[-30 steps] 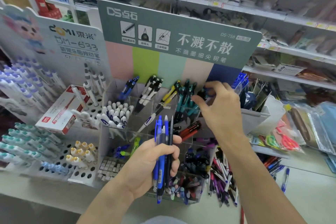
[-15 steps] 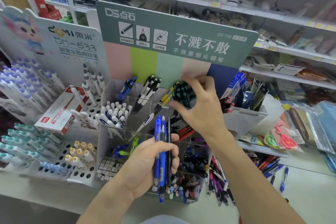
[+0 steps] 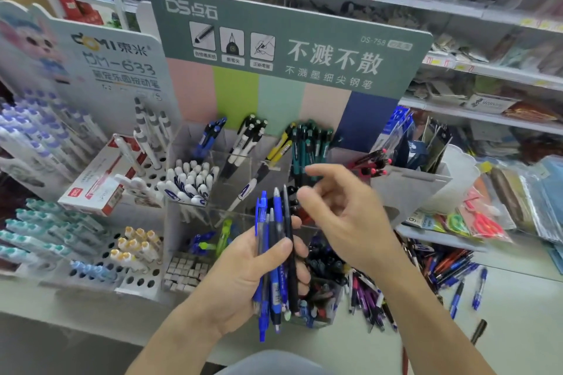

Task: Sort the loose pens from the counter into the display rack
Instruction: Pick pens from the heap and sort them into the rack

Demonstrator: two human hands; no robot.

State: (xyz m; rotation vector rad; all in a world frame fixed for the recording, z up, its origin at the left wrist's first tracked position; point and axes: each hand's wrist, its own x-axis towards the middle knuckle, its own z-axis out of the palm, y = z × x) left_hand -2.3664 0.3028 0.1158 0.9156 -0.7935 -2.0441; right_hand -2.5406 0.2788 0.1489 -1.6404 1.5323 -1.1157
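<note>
My left hand (image 3: 249, 277) grips a bundle of pens (image 3: 274, 253), blue ones and a thin black one, upright in front of the clear display rack (image 3: 274, 158). My right hand (image 3: 344, 216) hovers just right of the bundle's tops with thumb and forefinger loosely curled and nothing between them. The rack's back compartments hold blue, black-white, yellow and teal pens (image 3: 307, 143). Loose pens (image 3: 444, 271) lie in a heap on the counter to the right.
A white peg stand with capped pens (image 3: 45, 222) and a red-white box (image 3: 100, 176) fill the left. A tub of mixed pens (image 3: 323, 292) sits below my hands. Packets and scissors (image 3: 478, 219) lie at right, store shelves behind.
My right hand has left the teal pens in the back compartment and come down and toward me, beside the bundle in my left hand. The left hand stayed put.
</note>
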